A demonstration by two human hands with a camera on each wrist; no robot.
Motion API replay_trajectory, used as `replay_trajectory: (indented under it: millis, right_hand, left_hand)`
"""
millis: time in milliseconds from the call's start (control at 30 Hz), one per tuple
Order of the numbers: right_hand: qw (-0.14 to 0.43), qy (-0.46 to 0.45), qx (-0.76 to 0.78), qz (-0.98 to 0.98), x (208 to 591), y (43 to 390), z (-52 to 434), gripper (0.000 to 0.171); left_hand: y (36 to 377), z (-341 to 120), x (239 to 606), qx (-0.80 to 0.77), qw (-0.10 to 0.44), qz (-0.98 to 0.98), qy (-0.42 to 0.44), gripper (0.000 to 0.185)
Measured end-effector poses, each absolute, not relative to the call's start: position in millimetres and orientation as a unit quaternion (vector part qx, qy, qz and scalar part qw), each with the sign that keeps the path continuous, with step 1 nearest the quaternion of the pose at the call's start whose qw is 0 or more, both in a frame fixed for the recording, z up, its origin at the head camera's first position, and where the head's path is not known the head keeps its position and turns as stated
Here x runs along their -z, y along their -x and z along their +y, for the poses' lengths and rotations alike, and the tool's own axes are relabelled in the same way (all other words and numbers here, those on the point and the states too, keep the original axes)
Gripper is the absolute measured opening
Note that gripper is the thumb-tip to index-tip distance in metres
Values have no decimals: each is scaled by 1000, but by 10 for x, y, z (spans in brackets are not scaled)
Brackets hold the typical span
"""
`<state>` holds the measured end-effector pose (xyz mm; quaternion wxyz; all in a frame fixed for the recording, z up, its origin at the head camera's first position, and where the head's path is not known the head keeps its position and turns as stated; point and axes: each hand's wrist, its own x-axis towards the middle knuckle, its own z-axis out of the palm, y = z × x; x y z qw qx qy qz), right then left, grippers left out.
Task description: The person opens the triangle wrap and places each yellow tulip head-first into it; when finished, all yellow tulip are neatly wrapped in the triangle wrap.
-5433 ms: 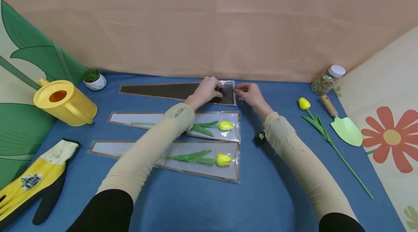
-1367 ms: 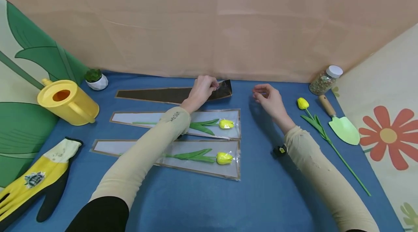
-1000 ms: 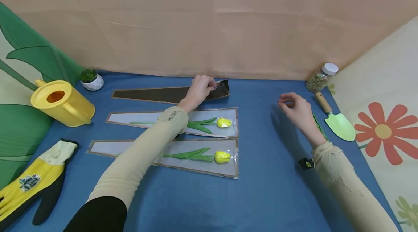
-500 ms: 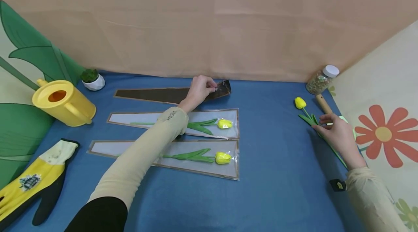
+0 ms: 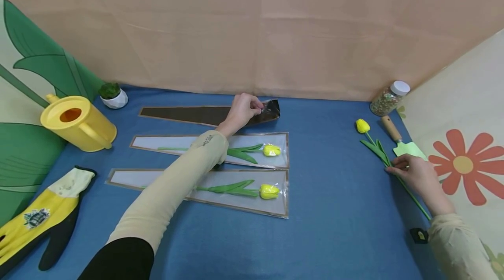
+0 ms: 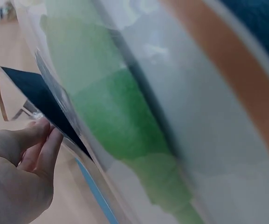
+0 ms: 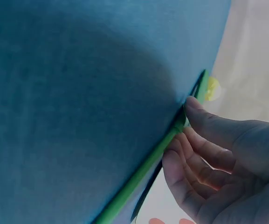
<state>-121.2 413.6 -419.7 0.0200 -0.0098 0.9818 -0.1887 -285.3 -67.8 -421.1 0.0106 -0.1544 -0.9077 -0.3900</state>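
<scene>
A long tapered black flower sleeve (image 5: 185,113) lies along the back of the table, its wide right end lifted and gaping. My left hand (image 5: 241,110) pinches the clear film at that end between thumb and fingers; the left wrist view has the same hand (image 6: 27,163) on the film. At the right, a loose yellow tulip (image 5: 374,148) lies on the cloth. Thumb and curled fingers of my right hand (image 5: 419,177) are on its stem below the leaves; the stem (image 7: 143,172) passes between them in the right wrist view.
Two white sleeves (image 5: 181,142) (image 5: 236,179), each with a tulip inside, lie in front. A trowel (image 5: 405,146) and a jar (image 5: 390,97) stand close by the right hand. A watering can (image 5: 78,122), potted plant (image 5: 113,95) and glove (image 5: 49,216) occupy the left side.
My right hand has left the black sleeve and travelled right and toward me to the loose tulip's stem. My left hand now pinches the film, with the sleeve's mouth lifted.
</scene>
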Motion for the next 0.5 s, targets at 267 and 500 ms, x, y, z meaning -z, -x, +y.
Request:
replay_trajectory:
  millis: [267, 500]
  right_hand:
    - [12, 20, 174, 984, 4240, 1252, 4102, 22]
    - [70, 6, 171, 983, 4116, 1240, 4140, 25]
  left_hand:
    - [2830, -687, 4217, 396, 11, -906, 147, 8]
    - [2814, -676, 4205, 396, 7, -907, 145, 7]
